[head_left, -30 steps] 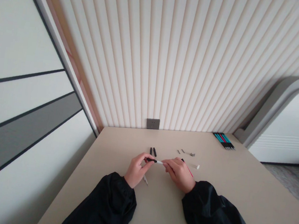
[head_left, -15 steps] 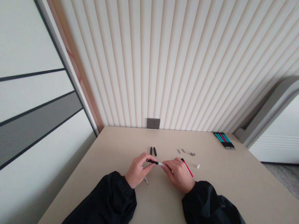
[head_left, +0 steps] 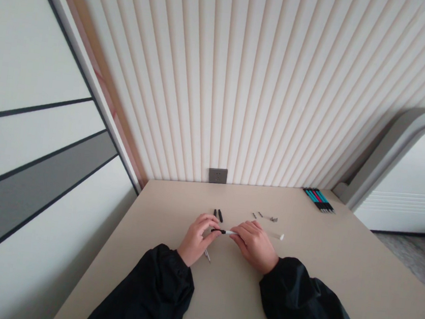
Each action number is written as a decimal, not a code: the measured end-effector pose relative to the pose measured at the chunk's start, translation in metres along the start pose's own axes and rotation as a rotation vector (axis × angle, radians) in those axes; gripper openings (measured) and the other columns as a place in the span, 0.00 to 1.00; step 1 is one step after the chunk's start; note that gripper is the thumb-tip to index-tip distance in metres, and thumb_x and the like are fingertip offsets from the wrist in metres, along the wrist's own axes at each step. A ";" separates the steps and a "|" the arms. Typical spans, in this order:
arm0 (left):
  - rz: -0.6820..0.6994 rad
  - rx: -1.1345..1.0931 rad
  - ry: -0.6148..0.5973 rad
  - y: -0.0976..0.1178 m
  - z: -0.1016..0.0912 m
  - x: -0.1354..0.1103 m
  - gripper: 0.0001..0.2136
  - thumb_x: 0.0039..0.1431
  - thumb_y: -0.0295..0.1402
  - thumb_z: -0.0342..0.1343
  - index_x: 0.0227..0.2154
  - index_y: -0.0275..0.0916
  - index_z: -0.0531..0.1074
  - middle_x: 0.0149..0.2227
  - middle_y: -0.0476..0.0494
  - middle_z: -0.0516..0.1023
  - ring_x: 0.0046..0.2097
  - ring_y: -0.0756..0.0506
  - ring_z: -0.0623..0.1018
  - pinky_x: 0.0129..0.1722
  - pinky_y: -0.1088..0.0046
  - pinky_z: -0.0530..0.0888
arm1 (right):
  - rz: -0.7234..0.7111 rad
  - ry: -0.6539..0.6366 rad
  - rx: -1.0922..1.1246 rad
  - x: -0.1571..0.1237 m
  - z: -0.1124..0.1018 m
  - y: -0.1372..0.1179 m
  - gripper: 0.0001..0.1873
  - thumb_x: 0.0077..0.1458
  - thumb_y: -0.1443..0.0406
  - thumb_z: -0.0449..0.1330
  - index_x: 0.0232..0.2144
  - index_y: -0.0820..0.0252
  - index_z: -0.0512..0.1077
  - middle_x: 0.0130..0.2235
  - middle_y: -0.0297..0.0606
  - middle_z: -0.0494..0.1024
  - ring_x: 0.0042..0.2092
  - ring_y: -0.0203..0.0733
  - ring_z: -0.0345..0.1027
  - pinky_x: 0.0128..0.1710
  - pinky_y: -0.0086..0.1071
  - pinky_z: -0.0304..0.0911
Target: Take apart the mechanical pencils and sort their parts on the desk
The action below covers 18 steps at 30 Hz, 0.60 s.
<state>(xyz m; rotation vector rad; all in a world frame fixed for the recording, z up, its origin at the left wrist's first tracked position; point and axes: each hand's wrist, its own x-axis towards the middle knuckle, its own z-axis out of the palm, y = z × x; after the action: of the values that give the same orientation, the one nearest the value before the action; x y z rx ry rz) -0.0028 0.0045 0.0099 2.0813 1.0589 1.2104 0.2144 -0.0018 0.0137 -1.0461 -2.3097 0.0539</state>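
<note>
Both my hands meet over the middle of the beige table (head_left: pixel 298 282). My left hand (head_left: pixel 198 239) pinches the black end of a thin pen part (head_left: pixel 223 231). My right hand (head_left: pixel 254 245) is closed on its white end. The piece runs level between the two hands, just above the tabletop. A thin metal-tipped piece (head_left: pixel 206 255) lies on the table under my left hand. Whether the red piece is still in my right hand is hidden.
Two short black pen pieces (head_left: pixel 218 215) lie just beyond my hands. Small metal bits (head_left: pixel 266 217) and a white tube (head_left: pixel 277 235) lie to the right. A row of teal, red and black pens (head_left: pixel 318 199) rests at the far right edge. A grey wall socket (head_left: pixel 217 175) is behind.
The red rod that stuck out beside my right hand half a second ago no longer shows. My right hand has rolled over it, and both hands have closed in slightly on the black-and-white piece.
</note>
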 end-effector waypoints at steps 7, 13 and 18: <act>0.011 0.059 0.014 -0.002 -0.001 -0.001 0.06 0.62 0.33 0.53 0.38 0.40 0.73 0.41 0.41 0.74 0.45 0.44 0.74 0.48 0.63 0.71 | -0.008 0.043 0.009 0.002 -0.003 -0.001 0.12 0.64 0.60 0.52 0.37 0.57 0.74 0.34 0.39 0.77 0.37 0.41 0.69 0.41 0.35 0.57; 0.076 0.116 0.013 -0.003 -0.002 -0.001 0.04 0.61 0.32 0.55 0.33 0.40 0.73 0.39 0.42 0.74 0.44 0.44 0.74 0.47 0.63 0.71 | -0.005 0.032 -0.005 0.002 -0.003 -0.003 0.13 0.65 0.62 0.51 0.34 0.58 0.74 0.31 0.38 0.77 0.36 0.40 0.68 0.45 0.37 0.53; 0.111 0.164 -0.011 0.000 -0.004 -0.002 0.05 0.60 0.33 0.56 0.37 0.40 0.73 0.42 0.41 0.74 0.45 0.43 0.73 0.48 0.63 0.70 | 0.016 0.032 -0.005 0.002 -0.003 -0.003 0.14 0.65 0.62 0.50 0.33 0.58 0.73 0.31 0.38 0.77 0.36 0.40 0.67 0.46 0.38 0.52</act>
<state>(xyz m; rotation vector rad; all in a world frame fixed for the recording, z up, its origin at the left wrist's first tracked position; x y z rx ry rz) -0.0072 0.0028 0.0110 2.2962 1.0827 1.1981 0.2132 -0.0031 0.0173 -1.0603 -2.2740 0.0373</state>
